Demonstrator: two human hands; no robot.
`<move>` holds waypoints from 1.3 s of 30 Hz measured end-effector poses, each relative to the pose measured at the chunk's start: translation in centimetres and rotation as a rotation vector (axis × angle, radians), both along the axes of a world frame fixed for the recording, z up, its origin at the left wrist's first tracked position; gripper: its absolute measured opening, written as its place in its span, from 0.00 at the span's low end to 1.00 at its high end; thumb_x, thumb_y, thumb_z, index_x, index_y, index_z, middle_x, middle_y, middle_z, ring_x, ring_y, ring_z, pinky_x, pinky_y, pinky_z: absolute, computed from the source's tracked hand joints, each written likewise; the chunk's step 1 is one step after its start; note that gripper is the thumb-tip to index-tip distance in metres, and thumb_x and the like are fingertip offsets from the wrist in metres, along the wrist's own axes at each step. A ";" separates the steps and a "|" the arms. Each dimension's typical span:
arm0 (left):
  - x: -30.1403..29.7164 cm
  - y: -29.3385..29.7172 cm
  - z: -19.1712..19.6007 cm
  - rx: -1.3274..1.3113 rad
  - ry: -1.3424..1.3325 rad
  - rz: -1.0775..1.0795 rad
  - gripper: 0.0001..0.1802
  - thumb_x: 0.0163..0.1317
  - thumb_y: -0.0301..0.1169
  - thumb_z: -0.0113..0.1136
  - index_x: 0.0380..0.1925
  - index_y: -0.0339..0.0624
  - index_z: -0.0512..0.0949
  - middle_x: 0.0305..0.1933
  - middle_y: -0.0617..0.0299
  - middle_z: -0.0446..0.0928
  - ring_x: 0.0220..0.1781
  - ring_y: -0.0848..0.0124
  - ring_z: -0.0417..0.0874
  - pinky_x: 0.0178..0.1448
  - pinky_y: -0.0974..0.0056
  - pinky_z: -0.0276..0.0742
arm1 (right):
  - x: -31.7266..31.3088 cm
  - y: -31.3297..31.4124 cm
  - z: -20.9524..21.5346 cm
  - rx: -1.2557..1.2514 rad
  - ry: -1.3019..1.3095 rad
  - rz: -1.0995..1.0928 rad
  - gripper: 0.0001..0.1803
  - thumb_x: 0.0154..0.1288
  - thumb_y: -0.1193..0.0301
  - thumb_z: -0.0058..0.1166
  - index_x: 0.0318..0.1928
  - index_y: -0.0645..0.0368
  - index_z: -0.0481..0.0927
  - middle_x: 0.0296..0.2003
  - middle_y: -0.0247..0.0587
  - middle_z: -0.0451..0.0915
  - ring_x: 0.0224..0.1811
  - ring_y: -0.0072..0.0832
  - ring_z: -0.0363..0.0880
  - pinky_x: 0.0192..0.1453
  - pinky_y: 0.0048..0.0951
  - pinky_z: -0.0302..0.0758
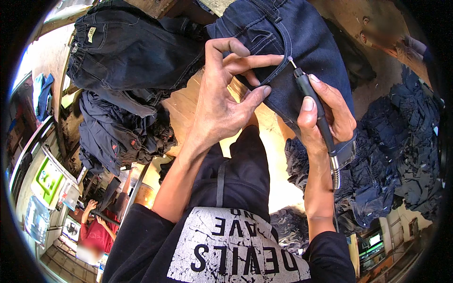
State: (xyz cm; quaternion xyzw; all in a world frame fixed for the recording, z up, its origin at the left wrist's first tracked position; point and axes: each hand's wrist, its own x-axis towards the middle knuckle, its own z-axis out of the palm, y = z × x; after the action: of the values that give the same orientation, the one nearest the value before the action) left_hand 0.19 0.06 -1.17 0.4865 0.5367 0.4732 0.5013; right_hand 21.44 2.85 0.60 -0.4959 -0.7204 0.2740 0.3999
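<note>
Dark blue denim trousers (321,52) lie spread in front of me, with a curved, stitched edge running down across them. My left hand (224,89) grips the cloth along that edge. Its index finger stretches to the right and its thumb presses lower down; some fingertips are tucked behind the fabric. My right hand (330,108) is wrapped round a black pen-shaped rotary tool (312,92) with a flexible metal sleeve at its rear. The tool's small tip meets the stitched edge just beside my left index fingertip.
Black trousers (137,52) with an elastic waist lie at the left, above a heap of dark garments (118,127). More dark clothing (391,137) is piled at the right. Another person's hand (401,49) shows at the upper right; a person in red (96,231) is at the lower left.
</note>
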 end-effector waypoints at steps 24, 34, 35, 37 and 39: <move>-0.5 -0.1 -0.2 0.004 0.035 -0.037 0.35 0.63 0.18 0.75 0.58 0.49 0.59 0.64 0.44 0.87 0.46 0.74 0.85 0.51 0.70 0.80 | 0.2 -0.2 0.4 -0.074 -0.048 0.054 0.18 0.72 0.73 0.63 0.59 0.65 0.87 0.49 0.57 0.92 0.53 0.40 0.93 0.60 0.35 0.86; -0.3 -0.2 -0.8 0.075 0.012 -0.019 0.36 0.61 0.16 0.74 0.58 0.45 0.59 0.61 0.45 0.88 0.45 0.70 0.87 0.52 0.67 0.83 | 0.0 0.0 0.1 0.019 0.045 0.097 0.18 0.54 0.79 0.65 0.47 0.71 0.90 0.42 0.56 0.93 0.46 0.44 0.96 0.54 0.36 0.91; -0.5 -0.2 -0.8 0.083 0.008 -0.050 0.36 0.64 0.18 0.75 0.59 0.47 0.59 0.62 0.43 0.87 0.47 0.71 0.87 0.53 0.68 0.83 | 0.1 0.1 -0.1 0.025 0.046 0.111 0.18 0.54 0.80 0.65 0.47 0.71 0.90 0.42 0.56 0.93 0.47 0.45 0.96 0.55 0.37 0.91; -0.7 -0.2 -1.0 0.085 0.057 -0.036 0.37 0.63 0.19 0.76 0.60 0.45 0.58 0.60 0.44 0.88 0.47 0.71 0.87 0.53 0.68 0.83 | 0.3 0.1 -0.6 0.045 0.076 0.140 0.18 0.54 0.80 0.64 0.47 0.72 0.90 0.43 0.58 0.93 0.47 0.44 0.95 0.55 0.37 0.91; -0.4 -0.7 -1.4 0.092 0.080 -0.014 0.38 0.63 0.20 0.78 0.61 0.44 0.59 0.57 0.47 0.88 0.46 0.71 0.87 0.54 0.67 0.83 | 0.6 0.0 -1.2 0.022 0.144 0.152 0.17 0.56 0.81 0.63 0.47 0.72 0.90 0.43 0.59 0.93 0.47 0.43 0.95 0.56 0.37 0.91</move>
State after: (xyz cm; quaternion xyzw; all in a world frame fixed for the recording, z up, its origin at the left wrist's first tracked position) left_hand -0.24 -0.61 -2.52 0.5313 0.5304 0.4743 0.4599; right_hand 22.07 2.86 -0.56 -0.4144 -0.7285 0.3306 0.4339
